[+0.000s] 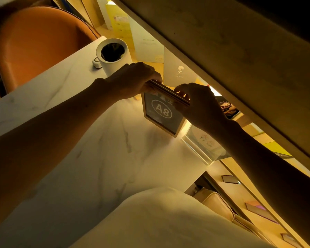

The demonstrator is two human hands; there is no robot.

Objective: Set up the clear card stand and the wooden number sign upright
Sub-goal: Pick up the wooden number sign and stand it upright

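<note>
The wooden number sign (pixel 162 113), a light wood frame with a dark panel marked "A8", stands on the white marble table (pixel 100 158) near its far edge. My left hand (pixel 132 79) grips its top left corner. My right hand (pixel 202 104) grips the top right edge. Just to its right, the clear card stand (pixel 202 145) sits on the table with a printed card inside; my right forearm crosses above part of it.
A white cylindrical bin (pixel 113 56) with a dark opening stands at the table's far left, a small white round object (pixel 96 62) beside it. Cards and booklets (pixel 179 72) line the lit wooden shelf behind. An orange chair (pixel 38 45) is at left.
</note>
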